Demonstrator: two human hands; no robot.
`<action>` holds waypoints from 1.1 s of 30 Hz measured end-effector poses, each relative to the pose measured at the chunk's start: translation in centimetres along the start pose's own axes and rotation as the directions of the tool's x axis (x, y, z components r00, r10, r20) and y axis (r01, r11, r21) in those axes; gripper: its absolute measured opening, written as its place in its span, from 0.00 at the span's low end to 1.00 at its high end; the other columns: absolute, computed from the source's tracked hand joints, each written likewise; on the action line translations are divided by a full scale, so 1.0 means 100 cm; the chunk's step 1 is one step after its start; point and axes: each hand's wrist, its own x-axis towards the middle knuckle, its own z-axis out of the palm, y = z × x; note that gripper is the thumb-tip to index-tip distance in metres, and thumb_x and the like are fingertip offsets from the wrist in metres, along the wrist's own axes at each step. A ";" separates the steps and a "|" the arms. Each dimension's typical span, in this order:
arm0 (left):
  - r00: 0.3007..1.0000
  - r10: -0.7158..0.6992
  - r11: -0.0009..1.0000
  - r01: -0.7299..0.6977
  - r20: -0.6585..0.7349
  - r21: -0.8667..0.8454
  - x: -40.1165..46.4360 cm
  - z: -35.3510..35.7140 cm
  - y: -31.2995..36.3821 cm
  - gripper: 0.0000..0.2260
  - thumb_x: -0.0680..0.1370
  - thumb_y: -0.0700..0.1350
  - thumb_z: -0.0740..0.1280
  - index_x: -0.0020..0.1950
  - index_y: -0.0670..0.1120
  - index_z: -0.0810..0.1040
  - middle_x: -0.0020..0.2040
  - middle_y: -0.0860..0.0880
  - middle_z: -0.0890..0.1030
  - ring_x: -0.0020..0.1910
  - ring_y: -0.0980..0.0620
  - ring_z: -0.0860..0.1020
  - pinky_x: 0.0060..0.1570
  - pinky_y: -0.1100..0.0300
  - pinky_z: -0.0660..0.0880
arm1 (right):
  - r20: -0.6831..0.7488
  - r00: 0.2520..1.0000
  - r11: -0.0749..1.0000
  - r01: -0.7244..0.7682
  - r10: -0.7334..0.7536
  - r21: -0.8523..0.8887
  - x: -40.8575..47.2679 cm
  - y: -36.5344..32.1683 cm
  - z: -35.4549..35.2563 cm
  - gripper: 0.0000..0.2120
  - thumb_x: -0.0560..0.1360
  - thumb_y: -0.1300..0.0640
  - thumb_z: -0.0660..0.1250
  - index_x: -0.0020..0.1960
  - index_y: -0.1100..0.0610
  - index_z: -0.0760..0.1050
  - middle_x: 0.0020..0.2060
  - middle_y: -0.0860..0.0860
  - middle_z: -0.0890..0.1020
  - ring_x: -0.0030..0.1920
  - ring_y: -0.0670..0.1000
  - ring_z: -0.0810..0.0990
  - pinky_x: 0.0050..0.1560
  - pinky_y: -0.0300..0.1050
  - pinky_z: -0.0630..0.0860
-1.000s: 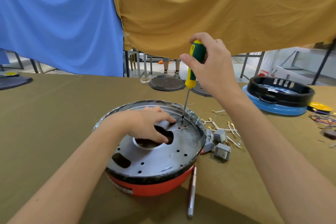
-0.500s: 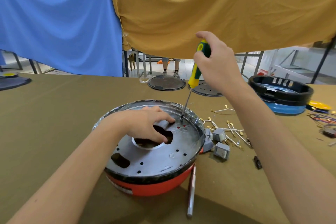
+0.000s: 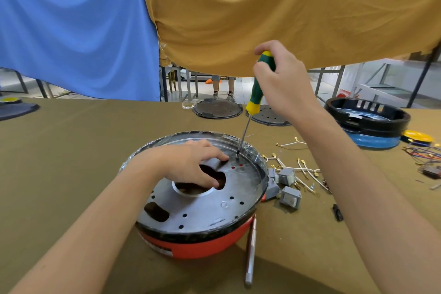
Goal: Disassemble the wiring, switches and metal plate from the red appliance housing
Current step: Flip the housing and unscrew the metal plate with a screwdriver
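1. Red housing (image 3: 198,247) sits mid-tabletop (image 3: 71,162), metal plate (image 3: 202,205) still seated inside its rim.
2. Left hand (image 3: 191,164): grip released, fingers spread flat on the plate beside the centre hole.
3. Right hand (image 3: 284,83): grip clenched round the screwdriver (image 3: 256,93); tip at the plate's far edge.
4. Switches (image 3: 290,196) and wires (image 3: 300,169) lie loose just right of the housing.

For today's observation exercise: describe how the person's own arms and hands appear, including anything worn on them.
Both forearms are bare from the frame's lower edge to the wrist; no sleeves show. The left hand and right hand wear no gloves, and no watch, ring, bracelet or other marking is visible on them. Fingernails look short and unpainted where visible.
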 end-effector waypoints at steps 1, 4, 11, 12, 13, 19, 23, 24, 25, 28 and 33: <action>1.000 -0.001 1.000 0.001 -0.001 -0.002 0.000 0.000 0.000 0.28 0.78 0.60 0.67 0.75 0.64 0.61 0.72 0.57 0.62 0.73 0.53 0.59 0.71 0.51 0.61 | 0.019 1.000 1.000 0.016 -0.015 -0.022 -0.002 0.000 0.002 0.11 0.79 0.53 0.61 0.60 0.50 0.72 0.40 0.47 0.72 0.34 0.40 0.69 0.33 0.32 0.64; 1.000 -0.007 1.000 0.007 0.005 -0.007 0.000 0.000 0.001 0.28 0.78 0.60 0.67 0.75 0.65 0.61 0.71 0.57 0.63 0.73 0.53 0.59 0.72 0.50 0.60 | 0.004 0.999 0.993 0.055 -0.054 -0.105 -0.003 0.003 0.003 0.15 0.78 0.45 0.67 0.63 0.47 0.73 0.47 0.49 0.69 0.40 0.42 0.69 0.38 0.26 0.66; 1.000 -0.003 1.000 0.003 0.003 -0.005 0.000 0.000 0.001 0.28 0.78 0.60 0.67 0.75 0.64 0.60 0.72 0.57 0.62 0.73 0.53 0.59 0.72 0.51 0.60 | 0.018 0.999 1.000 -0.026 0.026 0.001 0.000 0.003 0.001 0.13 0.78 0.56 0.60 0.63 0.54 0.70 0.36 0.46 0.70 0.29 0.38 0.69 0.28 0.30 0.65; 1.000 -0.005 1.000 0.005 0.003 -0.005 0.000 0.000 0.001 0.28 0.78 0.60 0.67 0.75 0.64 0.60 0.72 0.57 0.62 0.73 0.53 0.59 0.72 0.51 0.60 | 0.025 1.000 1.000 -0.010 0.010 -0.022 -0.001 0.003 0.002 0.12 0.79 0.52 0.61 0.61 0.52 0.70 0.37 0.47 0.70 0.31 0.39 0.69 0.29 0.30 0.65; 1.000 -0.008 1.000 0.008 0.003 -0.005 0.001 0.000 0.001 0.28 0.77 0.60 0.67 0.75 0.65 0.60 0.72 0.57 0.62 0.73 0.53 0.59 0.72 0.51 0.60 | 0.024 1.000 0.999 0.011 -0.010 -0.050 -0.002 0.004 0.003 0.12 0.79 0.48 0.63 0.60 0.51 0.71 0.40 0.48 0.69 0.33 0.40 0.68 0.31 0.30 0.66; 1.000 -0.001 1.000 0.001 0.007 0.000 0.001 0.000 0.000 0.28 0.78 0.60 0.67 0.76 0.65 0.60 0.72 0.57 0.62 0.73 0.53 0.59 0.72 0.50 0.60 | -0.010 0.999 0.996 -0.032 0.031 -0.081 0.005 0.007 -0.004 0.16 0.80 0.54 0.62 0.68 0.51 0.69 0.47 0.49 0.75 0.43 0.47 0.73 0.38 0.35 0.66; 1.000 0.000 1.000 0.000 0.005 -0.006 0.001 0.000 -0.001 0.28 0.78 0.60 0.67 0.75 0.65 0.60 0.72 0.58 0.62 0.72 0.53 0.59 0.72 0.50 0.61 | 0.026 0.992 0.990 -0.128 0.127 0.059 0.005 0.009 -0.009 0.12 0.78 0.54 0.60 0.61 0.50 0.71 0.43 0.45 0.74 0.39 0.45 0.73 0.36 0.38 0.68; 1.000 0.000 1.000 0.000 0.005 -0.005 0.002 0.000 -0.001 0.28 0.78 0.60 0.67 0.75 0.65 0.60 0.72 0.58 0.62 0.72 0.53 0.59 0.72 0.50 0.61 | 0.044 0.994 0.994 -0.105 0.103 0.030 0.004 0.010 -0.008 0.11 0.78 0.51 0.62 0.60 0.49 0.72 0.43 0.46 0.73 0.38 0.45 0.72 0.37 0.38 0.67; 1.000 -0.001 1.000 0.001 0.006 -0.006 0.002 0.001 -0.001 0.28 0.78 0.60 0.67 0.75 0.65 0.60 0.71 0.58 0.62 0.72 0.54 0.59 0.72 0.50 0.61 | 0.057 0.996 0.997 -0.075 0.075 0.000 0.003 0.011 -0.008 0.12 0.78 0.48 0.64 0.60 0.48 0.72 0.45 0.48 0.73 0.39 0.45 0.71 0.38 0.38 0.67; 1.000 0.000 1.000 0.000 0.002 -0.002 0.002 0.001 -0.001 0.28 0.77 0.60 0.67 0.75 0.65 0.60 0.71 0.58 0.62 0.72 0.53 0.59 0.72 0.50 0.61 | 0.035 0.999 0.998 -0.031 0.033 -0.046 0.004 0.011 -0.009 0.16 0.77 0.46 0.68 0.64 0.48 0.74 0.46 0.49 0.73 0.41 0.46 0.72 0.44 0.39 0.69; 1.000 0.001 1.000 -0.001 0.006 0.002 0.001 0.001 -0.001 0.28 0.78 0.60 0.67 0.76 0.65 0.60 0.72 0.57 0.62 0.72 0.53 0.59 0.71 0.51 0.61 | 0.040 0.991 0.992 -0.126 0.126 0.007 0.008 0.010 -0.013 0.17 0.77 0.56 0.61 0.65 0.52 0.72 0.42 0.43 0.72 0.37 0.45 0.72 0.36 0.41 0.70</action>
